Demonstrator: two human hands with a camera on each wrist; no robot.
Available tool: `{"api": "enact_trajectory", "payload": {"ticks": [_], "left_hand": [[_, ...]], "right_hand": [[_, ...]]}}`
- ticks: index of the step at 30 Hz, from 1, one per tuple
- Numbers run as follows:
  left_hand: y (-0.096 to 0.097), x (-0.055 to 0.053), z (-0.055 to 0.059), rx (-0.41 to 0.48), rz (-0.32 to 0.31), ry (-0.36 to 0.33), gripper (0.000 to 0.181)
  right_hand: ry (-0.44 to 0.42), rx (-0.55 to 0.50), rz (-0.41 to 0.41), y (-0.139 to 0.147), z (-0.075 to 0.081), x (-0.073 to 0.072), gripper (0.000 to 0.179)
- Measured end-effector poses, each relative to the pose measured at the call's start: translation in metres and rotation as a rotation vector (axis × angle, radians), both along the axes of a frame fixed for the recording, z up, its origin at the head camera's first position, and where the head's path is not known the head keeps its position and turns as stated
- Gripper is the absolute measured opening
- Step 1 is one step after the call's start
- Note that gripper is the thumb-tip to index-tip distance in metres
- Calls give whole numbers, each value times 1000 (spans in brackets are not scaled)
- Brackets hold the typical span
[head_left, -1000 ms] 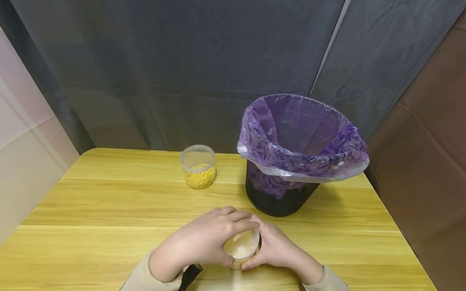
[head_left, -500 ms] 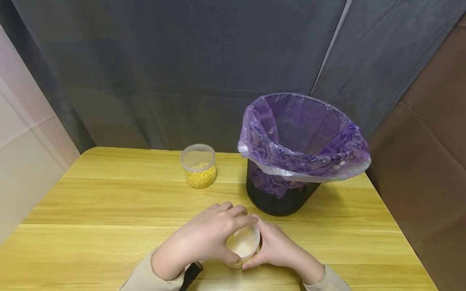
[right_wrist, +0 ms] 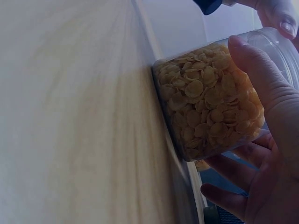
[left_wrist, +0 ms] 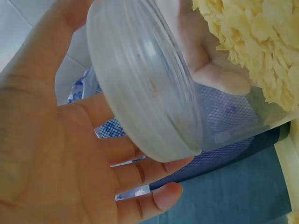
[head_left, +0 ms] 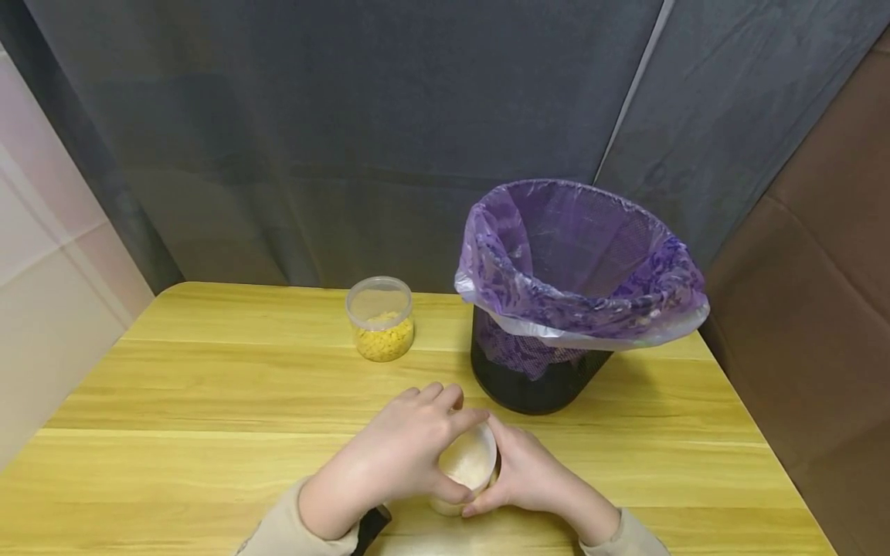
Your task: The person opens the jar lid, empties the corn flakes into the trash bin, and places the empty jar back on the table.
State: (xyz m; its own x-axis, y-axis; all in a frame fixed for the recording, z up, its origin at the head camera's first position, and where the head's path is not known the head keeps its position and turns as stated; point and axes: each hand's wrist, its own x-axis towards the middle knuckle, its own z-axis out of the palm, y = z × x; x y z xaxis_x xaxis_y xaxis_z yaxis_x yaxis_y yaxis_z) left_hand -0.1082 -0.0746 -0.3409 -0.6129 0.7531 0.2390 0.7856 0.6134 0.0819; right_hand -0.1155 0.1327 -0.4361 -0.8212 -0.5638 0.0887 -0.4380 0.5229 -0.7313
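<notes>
A clear plastic jar (right_wrist: pixel 205 100) with pale yellow flakes inside stands near the front of the table, between both hands. My left hand (head_left: pixel 399 452) grips the whitish see-through lid (left_wrist: pixel 140 79) from the left, thumb on the near side and forefinger on the far side. In the left wrist view, the lid sits at the jar's mouth, and its other fingers stretch beneath it. My right hand (head_left: pixel 531 471) holds the jar's body from the right, with its thumb (right_wrist: pixel 257 65) along the clear wall. Part of the jar is hidden by the hands in the head view.
Farther back on the wooden table (head_left: pixel 208 401) is a second clear jar (head_left: pixel 381 332), partly filled with yellow flakes. A black mesh bin (head_left: pixel 521 386) lined with a purple bag (head_left: pixel 577 309) stands at the back right. Grey curtain (head_left: pixel 348 139) hangs behind the table.
My left hand has turned a little counterclockwise at the lid: its thumb has shifted right and its forefinger slightly back left. The right hand has stayed in place on the jar.
</notes>
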Motion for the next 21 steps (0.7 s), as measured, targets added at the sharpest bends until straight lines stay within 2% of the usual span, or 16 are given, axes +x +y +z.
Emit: {"api": "enact_trajectory", "payload": {"ticks": [6,12,15,21], "left_hand": [[2,0,-2,-21,33,10,73],[2,0,-2,-33,44,-12,77],[-1,0,0,-30,21,-47,80],[-6,1,6,2,-75,-128,79]], "right_hand": [[-1,-26,18,0,-1,-1,102],[7,-29,14,-1,0,0,101],[1,-20,10,-1,1,0,101],[26,-3,20,0,1,0,100]]}}
